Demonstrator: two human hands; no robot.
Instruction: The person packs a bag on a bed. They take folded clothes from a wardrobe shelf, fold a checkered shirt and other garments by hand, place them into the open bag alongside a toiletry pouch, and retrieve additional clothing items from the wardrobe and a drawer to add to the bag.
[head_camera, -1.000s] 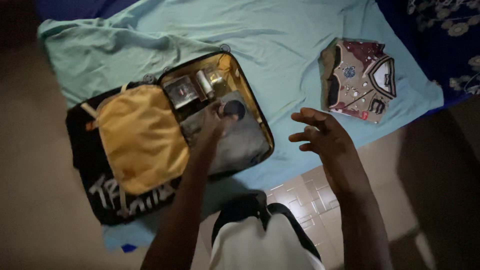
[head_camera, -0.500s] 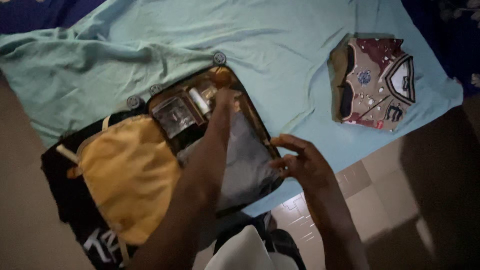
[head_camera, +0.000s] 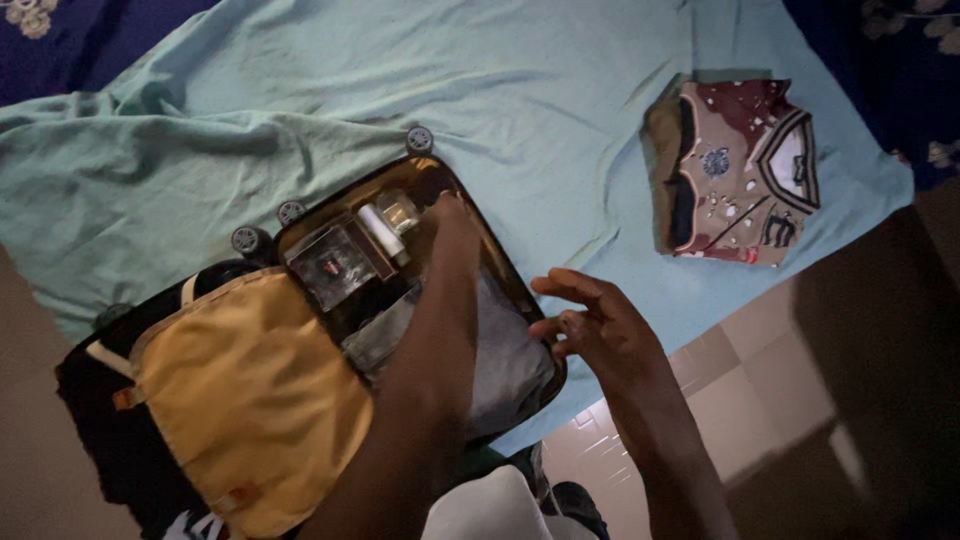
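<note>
Head view: an open suitcase (head_camera: 300, 330) lies on a pale green sheet (head_camera: 300, 110) across the bed, left of centre. The left hand (head_camera: 452, 222) reaches into its upper end beside a small bottle (head_camera: 382, 232); whether its fingers are closed cannot be told. The right hand (head_camera: 592, 328) hovers at the suitcase's right rim, fingers spread, holding nothing. A folded patterned shirt (head_camera: 738, 172) lies well apart, upper right.

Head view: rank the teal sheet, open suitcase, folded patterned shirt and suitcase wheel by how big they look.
1. teal sheet
2. open suitcase
3. folded patterned shirt
4. suitcase wheel
The suitcase lies nearer the camera, but the order is clear.
</note>
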